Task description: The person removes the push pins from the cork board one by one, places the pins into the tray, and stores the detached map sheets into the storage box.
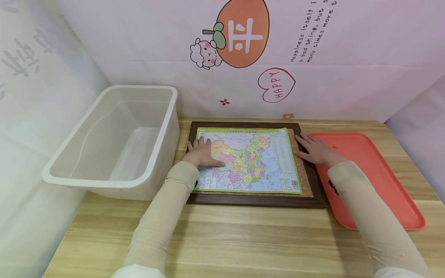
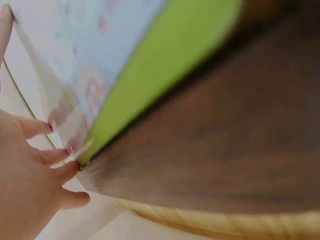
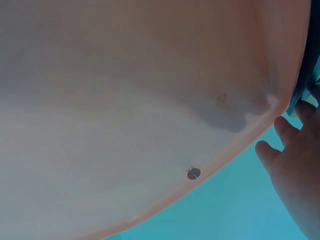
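A map sheet (image 1: 250, 158) with a green border lies over a brown board (image 1: 306, 175) inside a dark wooden frame (image 1: 257, 200). My left hand (image 1: 201, 153) rests on the left part of the map, fingers spread and thumb pointing right. In the left wrist view, that hand (image 2: 25, 185) has its fingertips near the map's green edge (image 2: 165, 65). At the frame's right side, my right hand (image 1: 320, 150) touches the frame with extended fingers, its wrist above the red tray (image 1: 379, 181). The right wrist view catches this hand (image 3: 300, 160) only partly.
A deep white plastic bin (image 1: 163, 135) stands left of the frame. The red tray lies close against the frame's right side. Behind the wooden table (image 1: 250, 239) hangs a printed white cloth (image 1: 156, 46).
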`<state>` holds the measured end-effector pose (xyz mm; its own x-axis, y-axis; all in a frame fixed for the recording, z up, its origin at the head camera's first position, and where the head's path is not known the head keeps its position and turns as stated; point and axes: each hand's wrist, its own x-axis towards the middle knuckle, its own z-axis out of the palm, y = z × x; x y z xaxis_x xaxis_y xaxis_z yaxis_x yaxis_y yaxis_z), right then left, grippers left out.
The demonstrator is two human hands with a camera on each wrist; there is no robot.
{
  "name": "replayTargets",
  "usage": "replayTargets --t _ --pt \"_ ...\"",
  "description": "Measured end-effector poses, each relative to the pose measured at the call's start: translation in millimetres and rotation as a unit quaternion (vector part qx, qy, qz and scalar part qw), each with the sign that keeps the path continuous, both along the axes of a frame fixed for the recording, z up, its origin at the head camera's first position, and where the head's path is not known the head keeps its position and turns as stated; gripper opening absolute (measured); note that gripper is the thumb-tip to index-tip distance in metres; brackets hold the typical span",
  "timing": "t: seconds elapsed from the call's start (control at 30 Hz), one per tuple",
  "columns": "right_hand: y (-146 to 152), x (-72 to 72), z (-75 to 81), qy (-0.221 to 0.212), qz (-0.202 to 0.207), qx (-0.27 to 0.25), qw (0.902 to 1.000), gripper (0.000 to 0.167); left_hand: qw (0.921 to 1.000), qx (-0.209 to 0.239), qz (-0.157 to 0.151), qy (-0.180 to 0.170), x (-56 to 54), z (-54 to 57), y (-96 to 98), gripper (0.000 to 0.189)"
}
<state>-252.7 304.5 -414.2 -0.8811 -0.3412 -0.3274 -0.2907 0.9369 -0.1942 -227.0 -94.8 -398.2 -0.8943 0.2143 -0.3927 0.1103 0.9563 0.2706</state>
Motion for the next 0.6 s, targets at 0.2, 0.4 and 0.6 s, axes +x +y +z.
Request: replayTargets --t 0.2,0.4,0.6 --pt "1.1 0.5 1.1 0.008 0.000 -0.006 0.9999 0.081 0.9994 0.026 0.000 -0.022 2.1 -0.8 -4.1 0.111" --pt "2.2 1.7 3.8 0.013 0.003 -0.005 0.9999 0.082 0.9978 0.051 0.007 -0.041 4.4 -2.2 -5.3 0.108" --pt "2.9 1.5 4.1 0.018 0.006 -0.011 0.9998 0.083 0.9989 0.033 0.001 -0.032 5.9 -2.6 -6.1 0.106"
